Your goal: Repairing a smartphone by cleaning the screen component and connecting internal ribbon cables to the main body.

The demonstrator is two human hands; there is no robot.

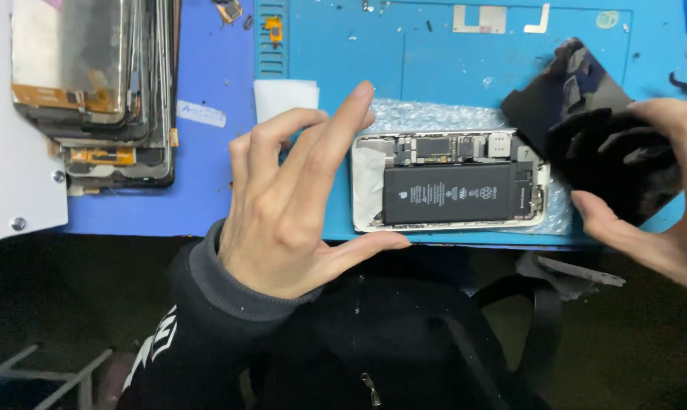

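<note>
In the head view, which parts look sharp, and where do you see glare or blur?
Head view: the opened phone is sharp; the black screen panel in the right hand shows soft reflections and slight blur; below the blue mat everything is dark.

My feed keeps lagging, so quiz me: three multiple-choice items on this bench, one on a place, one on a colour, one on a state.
1. Where is the stack of old screens?
A. far left of the bench
B. on the opened phone
C. in the right hand

2. What colour is the work mat?
A. red
B. blue
C. green

3. What state is the phone in?
A. closed, screen on
B. opened, battery showing
C. wrapped in film

Answers:
1 A, the stack sits at the bench's left end.
2 B, the mat under the phone is blue.
3 B, the dark battery lies exposed, while the right hand holds the black screen panel aside.
</note>
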